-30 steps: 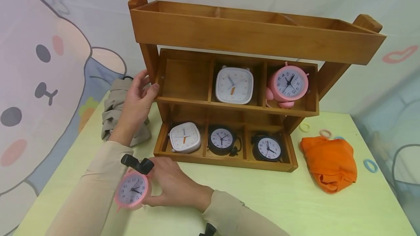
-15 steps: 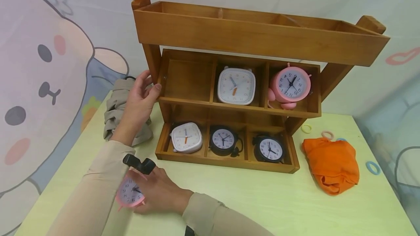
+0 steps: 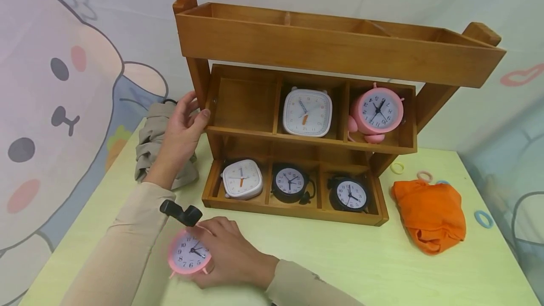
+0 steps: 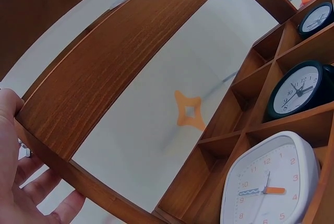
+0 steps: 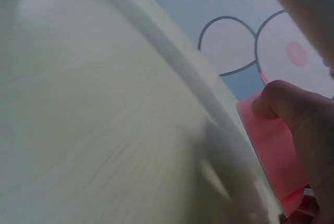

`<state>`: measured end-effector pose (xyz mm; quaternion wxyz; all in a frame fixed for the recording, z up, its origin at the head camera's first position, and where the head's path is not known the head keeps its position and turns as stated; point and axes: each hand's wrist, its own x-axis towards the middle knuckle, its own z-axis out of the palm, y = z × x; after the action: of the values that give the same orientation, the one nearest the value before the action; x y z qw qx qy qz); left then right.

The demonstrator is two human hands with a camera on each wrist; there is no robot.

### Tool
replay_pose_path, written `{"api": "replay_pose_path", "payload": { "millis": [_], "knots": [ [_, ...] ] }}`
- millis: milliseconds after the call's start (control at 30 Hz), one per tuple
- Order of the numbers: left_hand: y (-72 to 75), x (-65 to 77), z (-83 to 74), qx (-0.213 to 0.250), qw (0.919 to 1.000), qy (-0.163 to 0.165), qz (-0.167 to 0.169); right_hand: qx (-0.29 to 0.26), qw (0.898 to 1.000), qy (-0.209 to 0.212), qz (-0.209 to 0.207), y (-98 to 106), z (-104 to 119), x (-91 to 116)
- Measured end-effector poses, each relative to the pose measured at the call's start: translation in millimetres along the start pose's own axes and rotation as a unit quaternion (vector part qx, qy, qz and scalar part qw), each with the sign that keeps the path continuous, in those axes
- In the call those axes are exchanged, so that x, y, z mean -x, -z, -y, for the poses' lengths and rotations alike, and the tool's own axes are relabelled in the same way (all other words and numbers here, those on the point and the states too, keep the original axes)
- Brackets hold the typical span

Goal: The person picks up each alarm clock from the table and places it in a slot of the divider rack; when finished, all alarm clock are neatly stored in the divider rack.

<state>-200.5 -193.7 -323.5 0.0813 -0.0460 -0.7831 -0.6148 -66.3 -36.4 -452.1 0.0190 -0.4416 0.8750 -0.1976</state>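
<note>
My left hand grips the left side of the wooden shelf at its middle tier, thumb in front; the left wrist view shows its fingers along the wood edge. Low in front of the shelf, my right hand holds a pink alarm clock by its right side, dial facing up toward the head camera. Its fingers partly cover the dial's right edge. In the right wrist view, my thumb presses on the clock's pink casing. A black wrist-camera mount overlaps the view just above the clock.
The middle tier holds a white clock and an upside-down pink clock. Below stand another white clock and two black clocks. Orange cloth and several coloured rings lie right; grey-beige cloth lies left.
The right hand first slid further over the pink clock's dial, then shifted right with the clock. The left hand keeps its hold on the shelf; the head view has shifted slightly.
</note>
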Motion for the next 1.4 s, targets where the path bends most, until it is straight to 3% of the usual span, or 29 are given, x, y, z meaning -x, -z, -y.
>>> {"api": "replay_pose_path", "payload": {
  "millis": [200, 400, 633, 733, 867, 1000, 1133, 1400],
  "knots": [
    [0.1, 0.9, 0.1, -0.007, 1.0000, 0.001, 0.003, -0.079, 0.996, -0.037, 0.000, 43, -9, 41],
    [1.5, 2.0, -0.1, -0.014, 0.9999, 0.002, 0.004, -0.133, 0.982, -0.079, -0.107, 106, -21, 63],
    [3.2, 0.6, 2.2, -0.021, 0.9998, 0.001, 0.002, -0.081, 0.971, -0.023, -0.224, 188, -29, 31],
    [2.9, -0.3, 4.0, -0.029, 0.9996, -0.002, 0.004, -0.048, 0.970, -0.013, -0.240, 216, -33, 8],
    [2.3, 0.1, 3.2, -0.029, 0.9995, -0.005, 0.006, 0.006, 0.973, -0.041, -0.226, 242, -43, -23],
    [2.4, 0.6, 1.6, -0.023, 0.9997, -0.008, 0.006, 0.046, 0.976, -0.057, -0.203, 252, -54, -50],
    [2.0, 0.2, 1.8, -0.022, 0.9997, -0.008, 0.003, 0.055, 0.980, -0.051, -0.184, 246, -64, -70],
    [2.1, 1.5, 1.4, -0.035, 0.9993, -0.010, 0.004, 0.095, 0.983, -0.079, -0.132, 232, -74, -80]
  ]
}}
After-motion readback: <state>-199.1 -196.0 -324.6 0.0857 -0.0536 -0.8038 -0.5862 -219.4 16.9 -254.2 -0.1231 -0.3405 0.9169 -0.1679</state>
